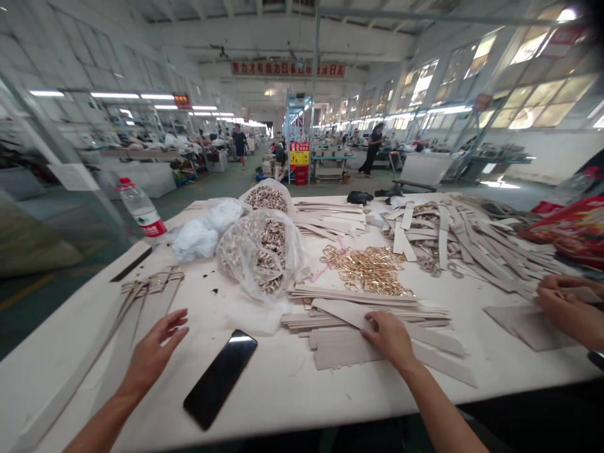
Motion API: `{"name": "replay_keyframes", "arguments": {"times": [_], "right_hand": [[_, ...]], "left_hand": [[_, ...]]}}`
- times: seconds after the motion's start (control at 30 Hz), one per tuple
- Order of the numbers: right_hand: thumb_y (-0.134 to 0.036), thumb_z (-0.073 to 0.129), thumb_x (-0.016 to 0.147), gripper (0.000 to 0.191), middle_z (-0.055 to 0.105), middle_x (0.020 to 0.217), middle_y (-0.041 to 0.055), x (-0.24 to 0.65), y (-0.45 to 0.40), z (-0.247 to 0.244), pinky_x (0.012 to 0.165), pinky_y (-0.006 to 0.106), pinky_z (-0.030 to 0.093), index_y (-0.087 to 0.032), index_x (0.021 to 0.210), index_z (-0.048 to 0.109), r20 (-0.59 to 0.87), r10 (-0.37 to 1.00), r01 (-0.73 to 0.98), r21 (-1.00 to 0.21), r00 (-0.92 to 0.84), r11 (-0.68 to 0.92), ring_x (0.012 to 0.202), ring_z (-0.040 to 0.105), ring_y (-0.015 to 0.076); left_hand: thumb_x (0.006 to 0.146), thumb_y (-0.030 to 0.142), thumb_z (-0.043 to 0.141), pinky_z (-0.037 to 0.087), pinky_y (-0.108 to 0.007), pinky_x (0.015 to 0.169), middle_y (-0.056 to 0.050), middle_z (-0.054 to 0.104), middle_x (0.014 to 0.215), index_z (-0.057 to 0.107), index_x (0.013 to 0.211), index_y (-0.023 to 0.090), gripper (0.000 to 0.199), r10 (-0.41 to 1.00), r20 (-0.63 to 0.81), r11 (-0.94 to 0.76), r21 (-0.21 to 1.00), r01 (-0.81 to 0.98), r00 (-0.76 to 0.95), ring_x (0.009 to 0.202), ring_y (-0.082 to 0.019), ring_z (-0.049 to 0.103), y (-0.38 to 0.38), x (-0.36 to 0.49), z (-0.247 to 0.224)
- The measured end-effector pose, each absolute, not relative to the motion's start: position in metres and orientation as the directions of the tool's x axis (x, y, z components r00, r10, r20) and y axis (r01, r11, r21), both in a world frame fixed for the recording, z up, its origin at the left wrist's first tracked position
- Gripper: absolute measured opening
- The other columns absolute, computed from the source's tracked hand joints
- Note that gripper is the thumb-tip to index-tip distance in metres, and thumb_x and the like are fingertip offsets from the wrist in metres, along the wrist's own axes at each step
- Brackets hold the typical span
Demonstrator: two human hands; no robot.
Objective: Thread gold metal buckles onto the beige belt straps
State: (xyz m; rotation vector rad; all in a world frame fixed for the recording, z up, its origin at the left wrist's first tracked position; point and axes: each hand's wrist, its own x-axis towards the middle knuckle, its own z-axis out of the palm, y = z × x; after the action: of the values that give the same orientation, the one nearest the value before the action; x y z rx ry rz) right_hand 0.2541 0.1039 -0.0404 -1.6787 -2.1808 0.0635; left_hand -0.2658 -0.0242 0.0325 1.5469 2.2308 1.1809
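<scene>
My right hand [391, 338] is on the pile of flat grey-beige strips [346, 352], its thumb and fingers closed at the edge of a strip [340, 309] that lies slantwise on top. My left hand [153, 349] hovers over the table, fingers apart and nothing in them. Left of it lie long strips [158, 292] with metal buckles at their far ends. Between my hands a black phone [221, 377] lies flat. Behind the strip pile is a heap of gold-coloured metal buckles [370, 270].
Clear plastic bags of small beige pieces [271, 251] stand mid-table beside crumpled white plastic [202, 233]. A red-capped bottle [141, 211] stands at the left edge. At right, another person's hands [573, 305] hold a piece near more strips [472, 239] and a red package [573, 229].
</scene>
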Motion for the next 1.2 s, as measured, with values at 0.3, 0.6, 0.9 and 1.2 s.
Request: {"name": "replay_keyframes", "arguments": {"times": [0.3,0.6,0.9,1.2], "right_hand": [[-0.02,0.057,0.08,0.007,0.058,0.073,-0.0017,0.237,0.068,-0.003,0.058,0.024,0.031,-0.02,0.074,0.054,0.334,0.886,0.891,-0.209,-0.323,0.403,0.066,0.053,0.0128],[-0.012,0.053,0.085,0.014,0.059,0.075,0.0009,0.182,-0.021,0.05,0.06,0.028,0.03,-0.022,0.075,0.056,0.473,0.713,0.823,0.049,-0.518,0.565,0.07,0.051,0.0158],[-0.032,0.043,0.091,0.024,0.069,0.085,0.0021,0.264,-0.053,0.007,0.054,0.024,0.039,-0.028,0.096,0.066,0.205,0.969,0.963,-0.204,-0.136,0.178,0.071,0.065,0.0162],[-0.045,0.064,0.072,0.036,0.072,0.103,0.0011,0.227,-0.064,-0.03,0.073,0.029,0.057,-0.036,0.106,0.067,-0.01,0.964,0.576,-0.803,-0.267,0.151,0.089,0.069,0.0241]], "left_hand": [[0.074,0.033,0.065,0.052,-0.029,0.069,-0.009,0.062,0.109,0.057,0.115,0.021,0.044,0.985,-0.149,0.129,0.973,0.193,0.093,0.079,-0.017,0.063,-0.014,-0.092,0.032],[0.063,0.021,0.075,0.047,-0.017,0.052,0.0,0.06,0.079,0.062,0.088,0.015,0.029,0.939,-0.317,0.336,0.779,-0.53,0.13,0.065,-0.009,0.056,0.001,-0.008,0.031],[0.063,0.016,0.07,0.05,-0.016,0.048,0.004,0.057,0.071,0.06,0.094,0.017,0.033,0.952,-0.296,0.215,0.826,-0.521,-0.078,0.055,-0.006,0.054,0.015,-0.053,0.03],[0.061,0.025,0.064,0.043,-0.02,0.042,-0.002,0.06,0.063,0.051,0.089,0.016,0.032,0.821,-0.387,0.532,0.786,-0.315,0.42,0.054,-0.015,0.058,-0.042,0.024,0.007]]}}
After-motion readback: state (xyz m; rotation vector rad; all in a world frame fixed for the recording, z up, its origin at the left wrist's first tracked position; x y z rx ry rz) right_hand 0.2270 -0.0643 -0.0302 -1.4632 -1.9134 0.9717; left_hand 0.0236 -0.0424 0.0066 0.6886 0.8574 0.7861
